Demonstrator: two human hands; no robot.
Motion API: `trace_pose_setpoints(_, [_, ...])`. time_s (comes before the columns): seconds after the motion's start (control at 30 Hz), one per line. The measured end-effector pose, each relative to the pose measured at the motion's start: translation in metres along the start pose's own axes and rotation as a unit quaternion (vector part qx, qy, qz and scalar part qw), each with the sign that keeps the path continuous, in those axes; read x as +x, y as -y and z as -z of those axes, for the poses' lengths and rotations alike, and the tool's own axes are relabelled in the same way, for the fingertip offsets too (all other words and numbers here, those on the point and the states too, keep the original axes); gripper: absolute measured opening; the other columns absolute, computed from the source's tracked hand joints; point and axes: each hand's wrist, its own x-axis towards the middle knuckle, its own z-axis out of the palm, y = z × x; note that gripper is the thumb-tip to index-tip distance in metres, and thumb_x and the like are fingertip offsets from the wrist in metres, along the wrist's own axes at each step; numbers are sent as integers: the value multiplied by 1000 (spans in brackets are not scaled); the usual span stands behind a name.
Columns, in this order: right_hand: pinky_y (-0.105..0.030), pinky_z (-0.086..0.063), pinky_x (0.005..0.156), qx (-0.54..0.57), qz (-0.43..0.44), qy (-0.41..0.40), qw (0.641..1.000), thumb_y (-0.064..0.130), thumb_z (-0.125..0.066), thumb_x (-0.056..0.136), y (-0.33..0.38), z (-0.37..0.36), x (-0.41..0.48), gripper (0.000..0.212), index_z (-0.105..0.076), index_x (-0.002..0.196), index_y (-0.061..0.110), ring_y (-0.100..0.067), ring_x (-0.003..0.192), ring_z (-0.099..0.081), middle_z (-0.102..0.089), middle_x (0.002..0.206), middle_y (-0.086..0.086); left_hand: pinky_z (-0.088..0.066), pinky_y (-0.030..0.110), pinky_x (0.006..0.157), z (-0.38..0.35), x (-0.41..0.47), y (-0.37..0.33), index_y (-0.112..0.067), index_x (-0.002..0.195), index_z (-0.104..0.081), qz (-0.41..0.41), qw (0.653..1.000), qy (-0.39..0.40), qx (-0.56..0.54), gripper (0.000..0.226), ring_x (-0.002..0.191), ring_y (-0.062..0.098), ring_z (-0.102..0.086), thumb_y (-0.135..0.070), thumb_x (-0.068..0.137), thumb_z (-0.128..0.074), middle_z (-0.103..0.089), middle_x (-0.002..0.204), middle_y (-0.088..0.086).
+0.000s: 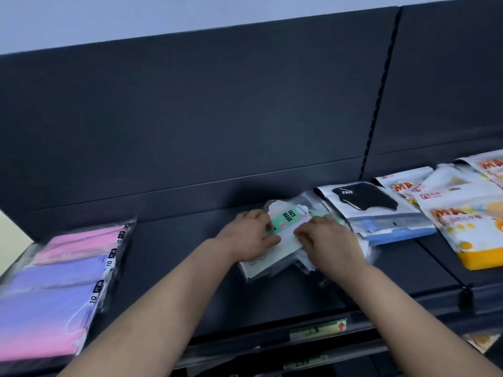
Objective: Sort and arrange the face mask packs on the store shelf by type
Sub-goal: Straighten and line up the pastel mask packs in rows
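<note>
The left hand [251, 236] and right hand [328, 236], fingers curled, hold the green FACE MASK pack [288, 217] just left of the black mask pack [367, 202]; pink and purple packs [54, 281] lie well left of it.

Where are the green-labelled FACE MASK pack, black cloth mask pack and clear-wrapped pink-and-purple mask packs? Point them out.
green-labelled FACE MASK pack [289, 216]: head view, on its green label.
black cloth mask pack [364, 198]: head view, on the black mask.
clear-wrapped pink-and-purple mask packs [57, 270]: head view, on the middle purple pack.
</note>
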Motion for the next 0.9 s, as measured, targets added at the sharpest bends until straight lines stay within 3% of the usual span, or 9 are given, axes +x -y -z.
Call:
trace_pose_setpoints(0.07, [-31, -43, 87, -28, 42, 35, 998, 26, -38, 97, 3, -7, 6, 30, -65, 111, 26, -23, 111, -49, -63, 118, 2, -39, 33, 86, -2, -6, 3, -26, 133, -42, 27, 998, 51, -27, 45, 114, 27, -52, -50, 95, -42, -48, 131, 5])
trace_pose_setpoints(0.13, [-31, -35, 104, 29, 49, 84, 995, 19, -36, 99, 4, -11, 12, 35, -59, 126, 21, -25, 133, -38, -50, 140, -3, -41, 31, 80, 0, -11, 6, -26, 130, -48, 18, 998, 61, -24, 36, 105, 25, -56, -40, 97, -43, -57, 119, 3])
trace_pose_setpoints(0.23, [-31, -29, 110, 48, 29, 64, 996, 10, -42, 95, 2, -13, 13, 43, -52, 135, 20, -24, 141, -31, -35, 152, -8, -47, 32, 83, 4, -17, 14, -27, 127, -55, -40, 999, -11, 31, 36, 109, 21, -55, -19, 92, -51, -61, 118, -1])
trace_pose_setpoints(0.37, [-27, -37, 99, 69, 17, 60, 996, 9, -48, 92, -3, -15, 9, 40, -58, 128, 24, -20, 130, -45, -45, 144, 1, -30, 37, 111, -7, -19, 29, -35, 150, -20, -95, 986, -52, 127, 83, 143, 22, -18, -1, 82, -51, -18, 158, -4])
trace_pose_setpoints(0.47, [-21, -33, 100, 146, 30, 91, 985, 3, -48, 92, -8, -13, 11, 41, -57, 128, 22, -15, 128, -47, -53, 138, 4, -6, 38, 119, -21, -18, 28, -37, 152, -11, -149, 972, -64, 167, 84, 149, 15, 0, 0, 85, -48, -3, 162, -9])
trace_pose_setpoints(0.53, [-18, -33, 97, 198, 5, 62, 978, 3, -47, 93, -12, -9, 10, 39, -57, 127, 20, -16, 124, -51, -57, 134, 3, -13, 37, 119, -31, -18, 27, -33, 148, -30, -199, 964, -95, 145, 68, 147, 15, -20, -5, 88, -44, -25, 158, -6])
trace_pose_setpoints(0.63, [-21, -37, 85, 221, -63, -16, 973, -2, -42, 90, -17, -4, 9, 43, -60, 123, 18, -22, 114, -56, -62, 125, -2, -47, 36, 102, -31, -26, 34, -22, 125, -64, -224, 947, -216, 84, 54, 119, 18, -61, -12, 79, -38, -64, 129, 0])
trace_pose_setpoints(0.77, [-29, -38, 100, 161, -31, 6, 986, 2, -47, 89, -15, -3, 11, 41, -58, 125, 18, -23, 126, -48, -56, 134, -4, -54, 33, 85, -13, -51, 70, -18, 116, -69, -34, 932, -353, 79, 55, 94, 23, -72, -4, 71, -40, -72, 113, 2])
trace_pose_setpoints(0.9, [-41, -11, 118, -12, 11, 122, 992, 49, -55, 89, 7, -14, 12, 63, -35, 144, 25, -26, 148, -5, -19, 158, -5, -51, 37, 90, -6, -71, 94, -28, 141, -45, 176, 955, -225, 83, 68, 113, 31, -61, 2, 80, -46, -57, 137, 2])
